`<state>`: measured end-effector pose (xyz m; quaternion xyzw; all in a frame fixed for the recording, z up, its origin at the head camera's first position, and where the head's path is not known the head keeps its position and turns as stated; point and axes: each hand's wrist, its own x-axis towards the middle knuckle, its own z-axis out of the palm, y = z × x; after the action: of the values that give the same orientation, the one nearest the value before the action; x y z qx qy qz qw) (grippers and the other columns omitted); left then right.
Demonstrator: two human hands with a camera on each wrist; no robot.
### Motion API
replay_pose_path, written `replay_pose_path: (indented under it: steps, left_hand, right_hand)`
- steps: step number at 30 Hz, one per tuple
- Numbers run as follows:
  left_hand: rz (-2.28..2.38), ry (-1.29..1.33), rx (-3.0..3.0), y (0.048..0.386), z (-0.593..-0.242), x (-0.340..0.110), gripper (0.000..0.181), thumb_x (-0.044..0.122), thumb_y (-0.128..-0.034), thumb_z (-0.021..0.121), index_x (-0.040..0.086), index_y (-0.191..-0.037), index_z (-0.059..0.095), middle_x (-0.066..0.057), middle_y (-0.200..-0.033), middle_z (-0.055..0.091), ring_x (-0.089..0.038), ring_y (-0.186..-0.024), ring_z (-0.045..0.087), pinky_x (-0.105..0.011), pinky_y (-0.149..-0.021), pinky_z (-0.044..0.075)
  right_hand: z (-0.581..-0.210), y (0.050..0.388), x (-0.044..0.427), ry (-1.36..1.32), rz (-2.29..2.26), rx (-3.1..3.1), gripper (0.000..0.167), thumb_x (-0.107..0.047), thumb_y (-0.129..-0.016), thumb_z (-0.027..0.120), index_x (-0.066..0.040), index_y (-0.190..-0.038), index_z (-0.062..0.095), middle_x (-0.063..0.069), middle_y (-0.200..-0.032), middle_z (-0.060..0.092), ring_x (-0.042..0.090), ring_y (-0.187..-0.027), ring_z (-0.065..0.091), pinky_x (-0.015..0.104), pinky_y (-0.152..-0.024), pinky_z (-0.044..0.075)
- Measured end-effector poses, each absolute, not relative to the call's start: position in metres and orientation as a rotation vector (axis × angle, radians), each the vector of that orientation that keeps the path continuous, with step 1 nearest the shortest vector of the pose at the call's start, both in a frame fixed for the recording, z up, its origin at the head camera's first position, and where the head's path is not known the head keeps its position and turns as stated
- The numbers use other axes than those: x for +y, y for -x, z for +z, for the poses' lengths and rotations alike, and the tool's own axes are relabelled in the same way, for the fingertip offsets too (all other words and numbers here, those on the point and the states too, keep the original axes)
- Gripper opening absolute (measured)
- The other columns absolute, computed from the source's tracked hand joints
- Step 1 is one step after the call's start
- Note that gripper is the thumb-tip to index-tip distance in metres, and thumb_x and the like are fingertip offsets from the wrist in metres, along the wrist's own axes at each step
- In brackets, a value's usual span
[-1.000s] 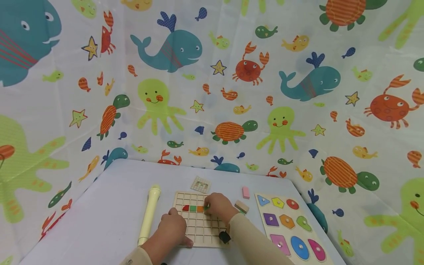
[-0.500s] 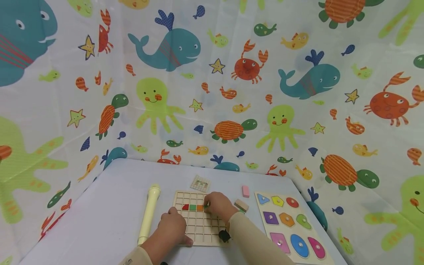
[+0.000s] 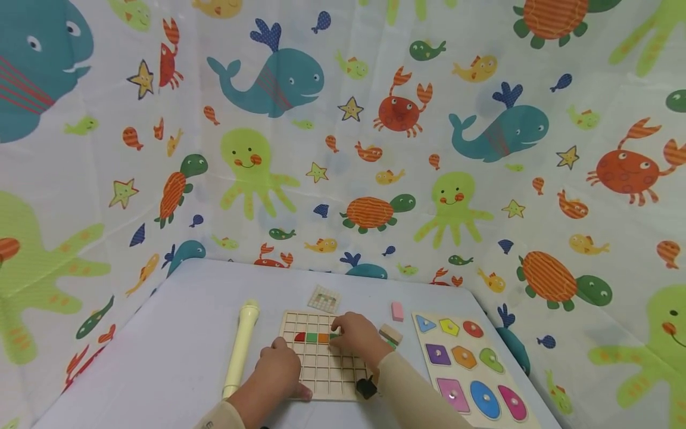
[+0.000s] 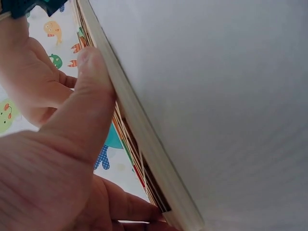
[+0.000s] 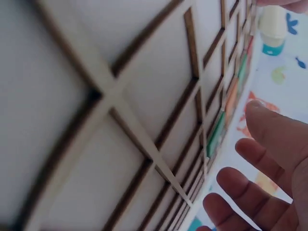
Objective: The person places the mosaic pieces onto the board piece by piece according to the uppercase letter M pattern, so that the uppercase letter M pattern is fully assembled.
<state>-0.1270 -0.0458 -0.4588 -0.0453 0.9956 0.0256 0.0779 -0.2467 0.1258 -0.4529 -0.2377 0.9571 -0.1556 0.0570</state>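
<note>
A wooden grid board (image 3: 317, 373) lies on the table. My left hand (image 3: 278, 366) grips its left side, and in the left wrist view the hand's (image 4: 72, 144) thumb lies on the board's edge (image 4: 149, 130). One row holds a red piece (image 3: 300, 337), a green piece (image 3: 311, 337), an orange piece (image 3: 323, 338) and a second green piece (image 3: 334, 336). Over that row's right end is my right hand (image 3: 358, 338). The right wrist view shows this hand (image 5: 269, 178) with parted fingers holding nothing, beside the second green piece (image 5: 216, 134).
A cream cylinder (image 3: 243, 345) lies left of the board. Behind the board is a small patterned card (image 3: 324, 298). To the right are a pink block (image 3: 397, 311), a wooden block (image 3: 392, 333) and a shape puzzle (image 3: 442, 330). A patterned cloth hangs behind the table.
My right fingers have parted and released the second green piece, which shows more clearly. The right wrist has shifted slightly right. My left hand stays on the board.
</note>
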Motion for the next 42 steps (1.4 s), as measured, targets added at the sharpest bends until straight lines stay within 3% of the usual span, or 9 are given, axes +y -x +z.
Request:
replay_pose_path:
  steps: [10,18,25,32,42]
  left_hand:
    - [0.085,0.164,2.97,0.126,-0.454,-0.043,0.094,0.072,-0.0589,0.092,-0.012,-0.095,0.072,-0.028,-0.114,0.051,-0.035,-0.086,0.059,-0.045,-0.078,0.06]
    - [0.065,0.143,2.946,0.128,-0.454,-0.042,0.099,0.074,-0.0578,0.089,-0.015,-0.097,0.072,-0.028,-0.113,0.052,-0.032,-0.081,0.058,-0.042,-0.077,0.061]
    - [0.044,0.145,2.941,0.127,-0.452,-0.041,0.097,0.074,-0.0603,0.089,-0.014,-0.098,0.072,-0.028,-0.113,0.052,-0.032,-0.08,0.058,-0.042,-0.078,0.06]
    - [0.059,0.151,2.903,0.126,-0.452,-0.042,0.094,0.072,-0.0628,0.088,-0.013,-0.098,0.072,-0.028,-0.114,0.05,-0.032,-0.082,0.059,-0.043,-0.082,0.061]
    - [0.219,0.143,2.909,0.122,-0.445,-0.046,0.086,0.064,-0.0639,0.093,-0.013,-0.096,0.072,-0.029,-0.116,0.049,-0.032,-0.083,0.059,-0.044,-0.081,0.061]
  right_hand:
    - [-0.449,0.228,0.157,0.627,-0.617,2.904,0.031,-0.036,-0.09,0.084,-0.017,-0.115,0.078,0.003,-0.105,0.07,0.021,-0.094,0.063,0.046,-0.085,0.056]
    - [-0.453,0.227,0.199,0.473,-0.663,2.96,0.036,-0.036,-0.093,0.082,-0.017,-0.122,0.075,0.006,-0.109,0.07,0.021,-0.091,0.06,0.045,-0.079,0.055]
    - [-0.449,0.227,0.226,0.238,-0.787,2.976,0.026,-0.037,-0.099,0.074,-0.021,-0.119,0.08,0.002,-0.115,0.072,0.02,-0.097,0.062,0.045,-0.086,0.059]
    - [-0.453,0.228,0.237,0.165,-0.673,3.011,0.04,-0.041,-0.1,0.073,-0.019,-0.133,0.074,0.007,-0.12,0.067,0.024,-0.1,0.058,0.049,-0.089,0.057]
    - [-0.459,0.231,0.241,0.1,-0.656,3.02,0.041,-0.022,-0.096,0.077,-0.019,-0.136,0.071,0.012,-0.12,0.065,0.028,-0.1,0.056,0.05,-0.085,0.058]
